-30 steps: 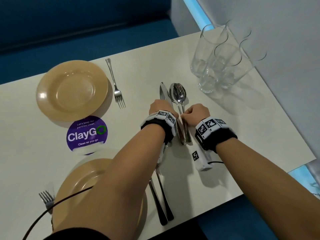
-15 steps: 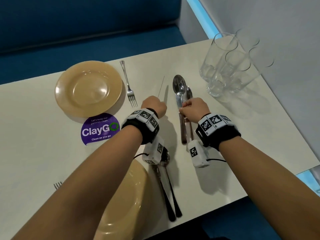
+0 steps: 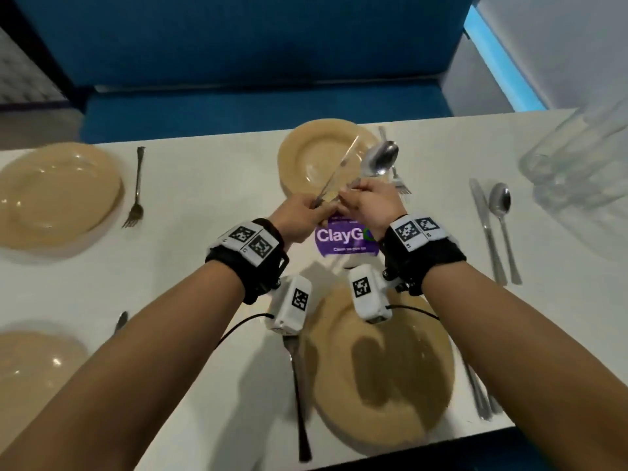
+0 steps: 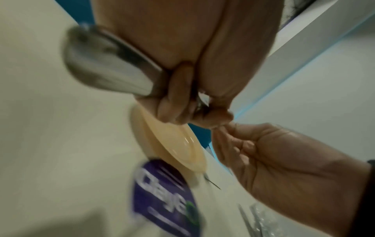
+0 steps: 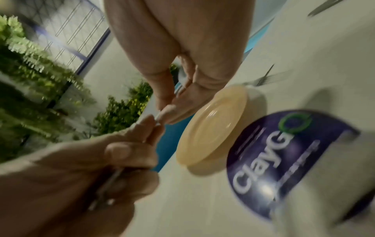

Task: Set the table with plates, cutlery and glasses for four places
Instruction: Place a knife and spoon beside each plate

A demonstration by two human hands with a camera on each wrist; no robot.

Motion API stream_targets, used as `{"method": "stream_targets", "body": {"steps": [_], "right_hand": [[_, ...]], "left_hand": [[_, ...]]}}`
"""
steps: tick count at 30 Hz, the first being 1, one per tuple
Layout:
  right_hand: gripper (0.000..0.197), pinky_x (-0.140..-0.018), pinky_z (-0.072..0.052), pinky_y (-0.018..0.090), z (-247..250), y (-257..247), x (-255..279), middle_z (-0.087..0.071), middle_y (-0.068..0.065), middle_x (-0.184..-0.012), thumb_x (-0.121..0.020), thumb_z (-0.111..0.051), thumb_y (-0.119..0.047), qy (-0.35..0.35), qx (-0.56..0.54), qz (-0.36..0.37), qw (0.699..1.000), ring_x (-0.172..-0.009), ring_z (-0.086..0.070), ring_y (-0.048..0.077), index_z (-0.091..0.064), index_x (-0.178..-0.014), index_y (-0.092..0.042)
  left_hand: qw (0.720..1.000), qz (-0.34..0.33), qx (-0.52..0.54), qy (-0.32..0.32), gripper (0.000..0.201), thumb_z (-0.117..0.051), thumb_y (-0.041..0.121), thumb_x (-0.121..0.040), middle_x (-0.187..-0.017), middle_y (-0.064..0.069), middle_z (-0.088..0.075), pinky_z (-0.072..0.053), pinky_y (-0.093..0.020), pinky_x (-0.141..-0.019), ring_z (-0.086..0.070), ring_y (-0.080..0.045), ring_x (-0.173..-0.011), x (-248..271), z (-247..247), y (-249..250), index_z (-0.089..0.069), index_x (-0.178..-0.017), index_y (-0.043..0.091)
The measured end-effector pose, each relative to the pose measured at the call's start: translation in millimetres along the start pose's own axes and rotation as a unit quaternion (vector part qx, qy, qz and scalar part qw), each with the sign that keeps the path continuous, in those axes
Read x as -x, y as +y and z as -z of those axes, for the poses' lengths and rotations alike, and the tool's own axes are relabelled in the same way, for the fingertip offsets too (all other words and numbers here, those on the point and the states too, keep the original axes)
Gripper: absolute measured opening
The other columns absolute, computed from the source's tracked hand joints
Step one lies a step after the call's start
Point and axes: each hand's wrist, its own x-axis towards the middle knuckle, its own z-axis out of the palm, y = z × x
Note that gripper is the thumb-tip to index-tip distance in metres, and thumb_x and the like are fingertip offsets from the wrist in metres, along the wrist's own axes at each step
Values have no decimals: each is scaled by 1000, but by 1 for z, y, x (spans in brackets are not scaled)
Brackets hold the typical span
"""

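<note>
My left hand (image 3: pixel 306 212) grips a knife (image 3: pixel 339 168) by the handle, its blade raised over the far tan plate (image 3: pixel 306 144). My right hand (image 3: pixel 370 205) pinches a spoon (image 3: pixel 382 159) by its handle, bowl up. Both hands hover fingertip to fingertip above the purple ClayGo sticker (image 3: pixel 339 237). The left wrist view shows the knife's handle end (image 4: pixel 113 67) sticking out of my fist and my right hand (image 4: pixel 274 152) beside it. A knife (image 3: pixel 486 229) and spoon (image 3: pixel 503 212) lie on the table at the right.
Near plate (image 3: pixel 390 385) has a fork (image 3: pixel 299 396) on its left and cutlery (image 3: pixel 479 392) on its right. Two more plates (image 3: pixel 57 195), (image 3: pixel 30 368) sit at the left, one with a fork (image 3: pixel 136 185). Several glasses (image 3: pixel 584 158) stand far right. A fork (image 3: pixel 399 185) lies by the far plate.
Both hands have lifted a knife and a spoon off the pile and carried them left, over the sticker. One knife and one spoon stay behind on the table.
</note>
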Motion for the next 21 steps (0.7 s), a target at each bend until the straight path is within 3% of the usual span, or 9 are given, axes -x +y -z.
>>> {"method": "stream_targets", "body": {"steps": [2, 4, 6, 8, 11, 13, 15, 18, 21], "right_hand": [[17, -68, -58, 30, -5, 6, -2, -62, 5, -73, -83, -71, -16, 34, 79, -5, 996, -64, -63, 19, -56, -81, -8], [40, -79, -54, 32, -38, 17, -5, -59, 4, -91, -75, -78, -30, 96, 238, 44, 965, -78, -62, 17, -54, -98, -9], [49, -95, -42, 33, -73, 25, -4, -54, 7, -113, -75, -76, -38, 105, 404, 152, 896, -106, -51, 23, -56, -111, -10], [37, -103, -31, 34, -97, 32, -4, -50, 6, -126, -86, -63, -39, 27, 550, 225, 804, -122, -37, 27, -63, -117, -19], [28, -92, -32, 34, -115, 28, -14, -62, 4, -118, -95, -51, -31, -64, 648, 286, 703, -116, -42, 28, -69, -113, -20], [27, -81, -36, 33, -126, 18, -25, -67, 8, -108, -97, -48, -28, -96, 693, 276, 660, -105, -51, 29, -70, -110, -21], [25, -73, -38, 31, -132, 6, -37, -66, 7, -102, -97, -48, -23, -92, 703, 226, 668, -96, -55, 29, -70, -107, -24], [25, -71, -45, 29, -139, -9, -54, -66, 4, -90, -95, -48, -13, -33, 620, 161, 767, -83, -57, 27, -72, -102, -17], [24, -82, -53, 29, -155, -10, -72, -73, 7, -101, -93, -52, -12, 9, 516, 123, 848, -88, -64, 21, -73, -104, -16]], "left_hand": [[998, -9, -63, 13, 29, -53, 31, -95, -60, 3, -50, -28, -17, -41, -36, -10, -49, 1, 14, -3, -58, -74, 12], [992, -10, -121, 17, 30, -52, 34, -95, -64, 2, -53, -31, -21, -49, -40, -12, -54, 7, 55, -20, -59, -83, 8], [989, -11, -149, 11, 29, -53, 35, -95, -65, 4, -54, -33, -24, -54, -43, -12, -59, 10, 91, -39, -58, -79, 11], [985, -9, -174, 2, 30, -53, 34, -94, -64, 5, -54, -33, -25, -57, -44, -12, -60, 13, 116, -51, -54, -71, 15], [980, -8, -198, -11, 29, -54, 34, -94, -65, 5, -53, -32, -24, -55, -43, -10, -58, 11, 138, -60, -56, -74, 13], [982, -6, -188, 22, 32, -56, 39, -92, -65, 5, -54, -33, -26, -57, -44, -10, -59, 8, 147, -65, -60, -80, 10], [981, 6, -166, 103, 37, -56, 48, -89, -64, 5, -54, -36, -26, -60, -47, -10, -60, 5, 154, -69, -58, -74, 14], [976, 49, -81, 195, 46, -42, 57, -92, -68, 5, -55, -38, -28, -68, -47, -11, -61, 3, 161, -75, -61, -82, 16], [972, 79, 10, 220, 51, -27, 46, -100, -66, 1, -52, -34, -28, -57, -41, -13, -55, -3, 167, -82, -67, -93, 15]]}}
